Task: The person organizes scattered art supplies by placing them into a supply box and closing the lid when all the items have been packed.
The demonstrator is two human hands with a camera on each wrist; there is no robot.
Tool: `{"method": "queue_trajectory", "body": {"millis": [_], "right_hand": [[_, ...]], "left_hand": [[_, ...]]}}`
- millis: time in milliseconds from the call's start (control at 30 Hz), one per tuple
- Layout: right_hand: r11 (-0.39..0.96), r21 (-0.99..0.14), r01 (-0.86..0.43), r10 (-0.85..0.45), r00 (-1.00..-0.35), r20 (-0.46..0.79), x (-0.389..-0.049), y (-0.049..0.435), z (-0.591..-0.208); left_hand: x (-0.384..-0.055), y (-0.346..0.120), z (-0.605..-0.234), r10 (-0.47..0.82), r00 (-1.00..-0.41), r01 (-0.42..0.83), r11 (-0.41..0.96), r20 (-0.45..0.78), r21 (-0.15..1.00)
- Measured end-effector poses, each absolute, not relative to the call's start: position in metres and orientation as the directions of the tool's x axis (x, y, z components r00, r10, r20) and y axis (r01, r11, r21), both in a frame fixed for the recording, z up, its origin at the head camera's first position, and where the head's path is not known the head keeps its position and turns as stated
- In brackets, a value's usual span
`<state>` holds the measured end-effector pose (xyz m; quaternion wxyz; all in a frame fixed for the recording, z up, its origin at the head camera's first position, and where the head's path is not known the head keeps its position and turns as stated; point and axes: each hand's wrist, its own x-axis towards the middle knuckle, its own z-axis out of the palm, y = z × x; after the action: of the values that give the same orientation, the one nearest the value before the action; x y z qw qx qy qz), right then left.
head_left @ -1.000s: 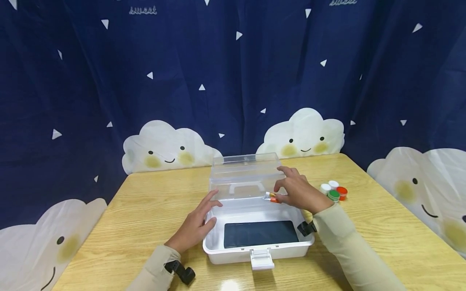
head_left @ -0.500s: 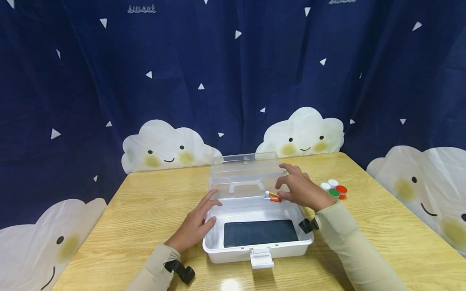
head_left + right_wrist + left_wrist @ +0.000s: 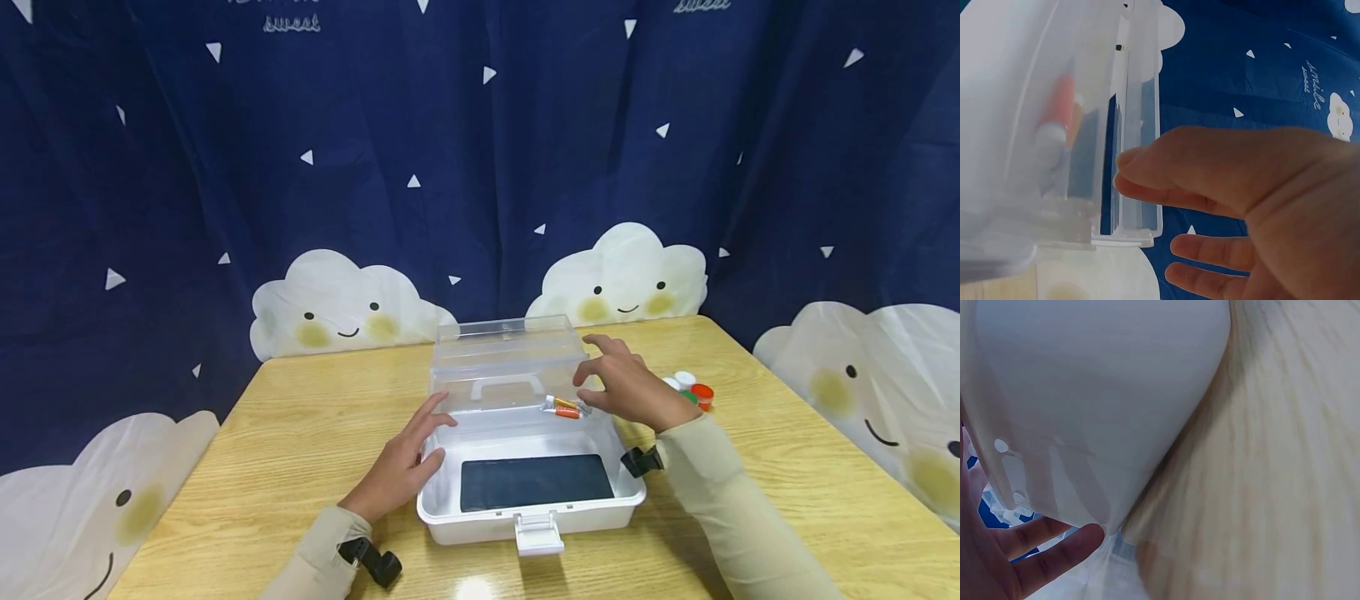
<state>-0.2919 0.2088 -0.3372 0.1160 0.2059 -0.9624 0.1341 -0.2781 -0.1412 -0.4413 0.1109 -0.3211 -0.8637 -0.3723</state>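
Observation:
A white plastic storage box [image 3: 442, 517] stands with its clear lid [image 3: 502, 329] swung back. Inside its base lies a flat dark rectangle [image 3: 536, 482]. Toward the right of the clear tray section, an orange paint tube [image 3: 567, 412] and a yellow one [image 3: 564, 402] lie side by side; the right wrist view shows the orange tube [image 3: 1059, 103] through cloudy plastic. My right hand [image 3: 626, 387] hovers at the tray's right end, thumb and forefinger curved near the tubes and holding nothing. My left hand [image 3: 401, 467] rests against the box's left side, fingers extended.
Several small paint jars stand right of the box, among them a red-lidded jar [image 3: 702, 395] and a white-lidded jar [image 3: 685, 379], partly behind my right wrist. A white latch [image 3: 537, 533] hangs off the box front over the wooden table [image 3: 315, 417]. A dark blue curtain [image 3: 375, 100] hangs behind.
My right hand has let go of the paint tubes and drawn slightly to the right, leaving them in the tray. The left hand and box have stayed put.

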Motion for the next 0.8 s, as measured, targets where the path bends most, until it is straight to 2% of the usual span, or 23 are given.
{"method": "queue_trajectory", "body": {"millis": [400, 800], "right_hand": [[0.887, -0.221, -0.405, -0.340, -0.898, 0.280, -0.292, 0.220, -0.330], [0.878, -0.247, -0.410, -0.333, -0.894, 0.299, -0.293, 0.235, -0.326]], "left_hand": [[-0.278, -0.141, -0.441, 0.465, -0.783, 0.620, 0.532, 0.414, 0.576], [-0.278, -0.141, -0.441, 0.475, -0.768, 0.638, 0.512, 0.429, 0.575]]}}
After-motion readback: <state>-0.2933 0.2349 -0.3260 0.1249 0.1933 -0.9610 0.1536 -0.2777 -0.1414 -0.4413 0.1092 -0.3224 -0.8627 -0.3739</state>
